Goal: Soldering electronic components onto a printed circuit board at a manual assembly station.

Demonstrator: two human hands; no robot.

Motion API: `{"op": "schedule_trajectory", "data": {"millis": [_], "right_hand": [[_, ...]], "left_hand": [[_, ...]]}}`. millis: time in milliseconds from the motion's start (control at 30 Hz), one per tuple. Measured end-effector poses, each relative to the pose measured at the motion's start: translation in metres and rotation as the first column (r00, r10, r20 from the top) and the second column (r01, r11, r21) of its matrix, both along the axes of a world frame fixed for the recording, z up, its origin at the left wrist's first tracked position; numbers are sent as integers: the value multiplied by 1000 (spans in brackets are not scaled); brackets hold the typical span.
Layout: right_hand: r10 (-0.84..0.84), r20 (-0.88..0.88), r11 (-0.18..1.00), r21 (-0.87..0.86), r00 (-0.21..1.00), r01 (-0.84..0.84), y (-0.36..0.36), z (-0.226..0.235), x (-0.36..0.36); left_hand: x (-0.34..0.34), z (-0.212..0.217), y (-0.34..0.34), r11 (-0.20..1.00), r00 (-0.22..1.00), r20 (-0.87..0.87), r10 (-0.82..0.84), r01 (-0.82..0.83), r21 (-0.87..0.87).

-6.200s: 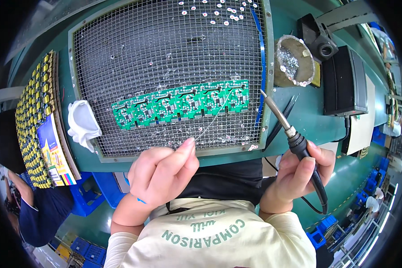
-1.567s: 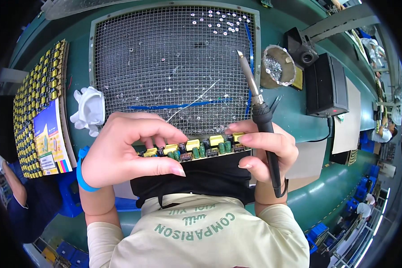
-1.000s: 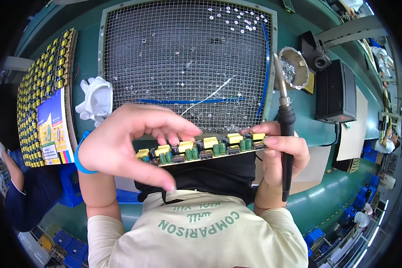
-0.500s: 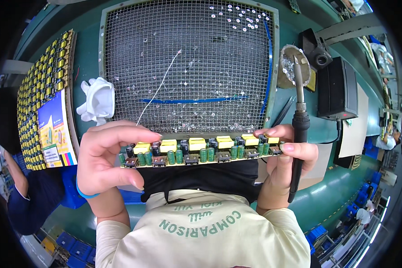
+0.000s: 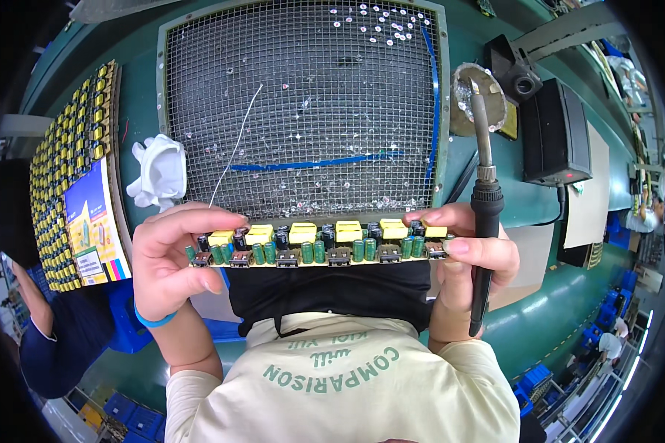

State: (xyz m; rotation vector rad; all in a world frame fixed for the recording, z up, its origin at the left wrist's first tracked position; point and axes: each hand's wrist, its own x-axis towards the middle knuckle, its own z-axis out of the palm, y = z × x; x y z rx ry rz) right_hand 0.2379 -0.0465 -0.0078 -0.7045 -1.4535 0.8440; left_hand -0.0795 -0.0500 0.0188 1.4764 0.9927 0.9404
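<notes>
Hands come up close to the chest, both gripping one long circuit board [image 5: 314, 245] by its ends, component side facing the camera, held level and edge-on above the dark apron. Left hand [image 5: 174, 258] pinches the left end, thumb below, fingers curled over the top, a blue band on the wrist. Right hand [image 5: 469, 255] clamps the right end between thumb and fingers and, at the same time, holds a soldering iron [image 5: 484, 199] upright against the palm, black handle down, metal tip pointing away. Yellow blocks, green cylinders and black parts line the board in a row.

Just beyond the board lies a wire mesh tray [image 5: 303, 103] on the green bench, with a blue strip [image 5: 325, 161] across it, a thin solder wire [image 5: 233, 148] slanting over it, and small solder blobs scattered at the far edge. White rag [image 5: 159, 171] sits just left of the mesh. Further left, a rack of yellow-topped boards [image 5: 70, 170]. Beyond the iron's tip, a round tip-cleaner dish [image 5: 480, 100], and a black box [image 5: 561, 136] to its right.
</notes>
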Motion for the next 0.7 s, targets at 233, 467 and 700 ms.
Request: {"op": "schedule_trajectory", "data": {"millis": [233, 467, 700], "right_hand": [[-109, 229, 994, 13, 967, 109, 15, 5, 4], [145, -174, 989, 40, 974, -140, 28, -6, -2], [202, -218, 978, 98, 955, -184, 31, -14, -4]], "left_hand": [[28, -10, -2, 882, 910, -84, 405, -365, 299], [30, -22, 11, 612, 820, -82, 566, -352, 708], [29, -25, 11, 523, 809, 6, 588, -385, 760]]}}
